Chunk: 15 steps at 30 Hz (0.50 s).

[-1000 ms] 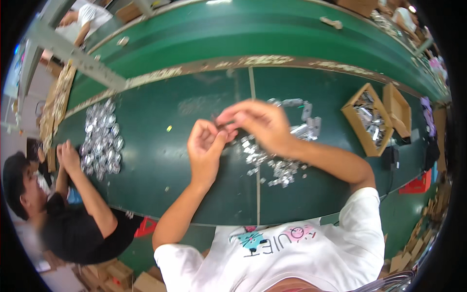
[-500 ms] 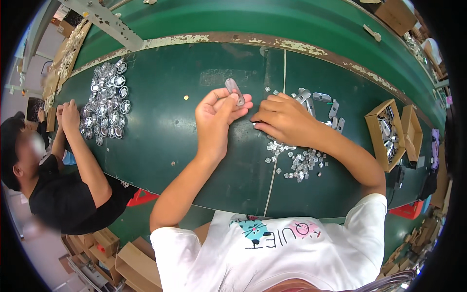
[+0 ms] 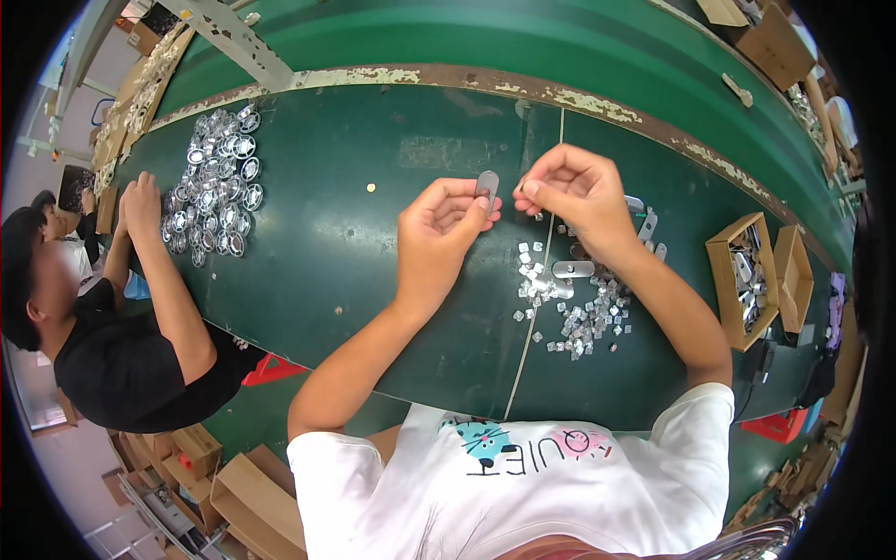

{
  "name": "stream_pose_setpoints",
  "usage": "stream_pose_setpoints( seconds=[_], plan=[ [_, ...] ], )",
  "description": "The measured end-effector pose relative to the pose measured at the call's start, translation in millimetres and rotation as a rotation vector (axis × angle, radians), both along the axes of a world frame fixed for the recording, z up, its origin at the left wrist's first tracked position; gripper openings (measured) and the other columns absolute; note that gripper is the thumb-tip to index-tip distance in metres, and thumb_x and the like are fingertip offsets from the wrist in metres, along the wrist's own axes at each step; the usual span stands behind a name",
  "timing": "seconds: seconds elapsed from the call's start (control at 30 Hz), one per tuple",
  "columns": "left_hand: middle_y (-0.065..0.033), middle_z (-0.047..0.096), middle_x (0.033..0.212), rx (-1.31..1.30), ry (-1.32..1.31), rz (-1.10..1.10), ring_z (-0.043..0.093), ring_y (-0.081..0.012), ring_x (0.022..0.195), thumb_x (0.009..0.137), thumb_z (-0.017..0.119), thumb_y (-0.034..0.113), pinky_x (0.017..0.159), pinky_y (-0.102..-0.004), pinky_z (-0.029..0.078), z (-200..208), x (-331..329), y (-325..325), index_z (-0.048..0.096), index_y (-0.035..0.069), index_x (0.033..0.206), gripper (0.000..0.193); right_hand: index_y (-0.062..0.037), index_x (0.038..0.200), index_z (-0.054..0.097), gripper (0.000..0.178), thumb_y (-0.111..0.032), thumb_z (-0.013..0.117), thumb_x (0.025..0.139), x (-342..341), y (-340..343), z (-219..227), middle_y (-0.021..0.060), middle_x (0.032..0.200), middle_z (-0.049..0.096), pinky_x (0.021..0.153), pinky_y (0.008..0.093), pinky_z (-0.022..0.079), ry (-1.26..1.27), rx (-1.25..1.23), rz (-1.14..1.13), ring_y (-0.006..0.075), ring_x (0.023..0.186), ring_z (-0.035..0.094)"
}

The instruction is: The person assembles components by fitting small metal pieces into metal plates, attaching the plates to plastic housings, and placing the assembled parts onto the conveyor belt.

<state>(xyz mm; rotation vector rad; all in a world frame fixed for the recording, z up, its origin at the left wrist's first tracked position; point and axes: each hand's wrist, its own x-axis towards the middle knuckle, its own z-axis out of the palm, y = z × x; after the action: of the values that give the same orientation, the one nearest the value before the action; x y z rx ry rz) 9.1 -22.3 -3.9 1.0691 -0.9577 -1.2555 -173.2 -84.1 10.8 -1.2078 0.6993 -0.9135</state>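
Observation:
Between thumb and fingers, my left hand (image 3: 431,245) grips an oblong grey metal plate (image 3: 487,183) with rounded ends, held upright above the green table. Just to its right, my right hand (image 3: 590,203) is closed in a pinch; whatever sits between its fingertips is too small to name. Beneath and in front of the right hand lies a scatter of small square silvery pieces (image 3: 581,329). Another oblong plate (image 3: 573,270) rests among them. More such plates (image 3: 649,224) lie partly hidden behind my right hand and wrist.
On the right stand a cardboard box (image 3: 725,289) full of metal parts and another box (image 3: 793,280). Round silvery parts (image 3: 213,187) are heaped at the left, beside a person in black (image 3: 140,364). A raised, paint-chipped edge (image 3: 420,75) runs along the table's back.
My right hand has lifted away from the small pieces and now pinches near the plate. My left hand, still gripping its plate, has shifted slightly right and down. The view has moved a little.

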Motion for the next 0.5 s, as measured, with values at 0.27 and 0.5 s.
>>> stream_pose_setpoints(
  seconds=[0.27, 0.5],
  plan=[
    [-0.0071, 0.064, 0.095, -0.028, -0.284, -0.051, 0.065, -0.0119, 0.084, 0.092, 0.058, 0.003, 0.073, -0.0229, 0.053, 0, 7, -1, 0.062, -0.004, 0.112, 0.022, 0.003, 0.092, 0.059, 0.006, -0.001, 0.062, 0.089, 7, 11, -11, 0.0081, 0.094, 0.061, 0.076, 0.0255, 0.053, 0.014, -0.035, -0.046, 0.0134, 0.086, 0.063],
    [-0.0072, 0.062, 0.089, -0.2, -0.352, -0.043, 0.064, -0.0115, 0.083, 0.09, 0.059, 0.001, 0.074, -0.0234, 0.053, -9, -4, 0, 0.063, -0.002, 0.114, 0.025, 0.0028, 0.093, 0.063, 0.007, -0.001, 0.065, 0.087, 8, 5, -21, 0.0048, 0.1, 0.056, 0.083, 0.0244, 0.05, 0.084, -0.283, -0.011, 0.0104, 0.092, 0.059]
  ],
)
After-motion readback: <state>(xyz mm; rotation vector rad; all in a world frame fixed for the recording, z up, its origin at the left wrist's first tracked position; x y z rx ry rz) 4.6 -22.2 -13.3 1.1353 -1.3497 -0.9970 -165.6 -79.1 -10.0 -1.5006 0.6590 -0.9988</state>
